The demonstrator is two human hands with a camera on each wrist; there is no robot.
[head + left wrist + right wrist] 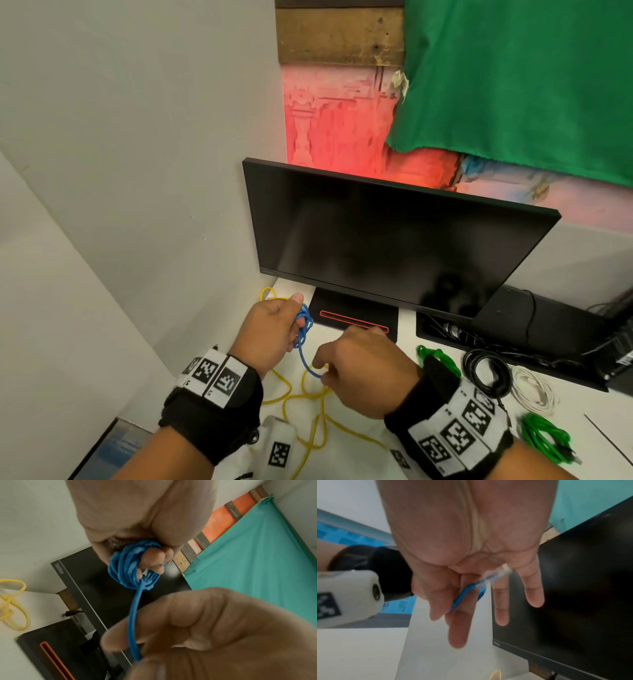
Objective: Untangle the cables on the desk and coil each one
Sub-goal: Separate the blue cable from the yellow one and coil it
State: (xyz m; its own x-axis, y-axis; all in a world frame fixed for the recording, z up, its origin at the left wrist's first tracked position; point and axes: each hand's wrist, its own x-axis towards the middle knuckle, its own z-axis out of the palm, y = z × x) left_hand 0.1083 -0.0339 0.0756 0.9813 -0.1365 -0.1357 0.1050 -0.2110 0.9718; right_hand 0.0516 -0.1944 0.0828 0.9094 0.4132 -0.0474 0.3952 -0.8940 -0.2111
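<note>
The left hand (270, 329) grips a thin blue rubber-sheathed network cable (133, 566), coiled above the white desk (363, 435). The right hand (363, 370) pinches its tail near the clear plug (496, 573). Judged light, springy; hold the loops firmly.

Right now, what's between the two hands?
A single taut run of the blue cable, from the coil gripped in the left hand to the right hand's pinch. Clearest in the left wrist view. Yellow cable lies loose on the desk below.
</note>
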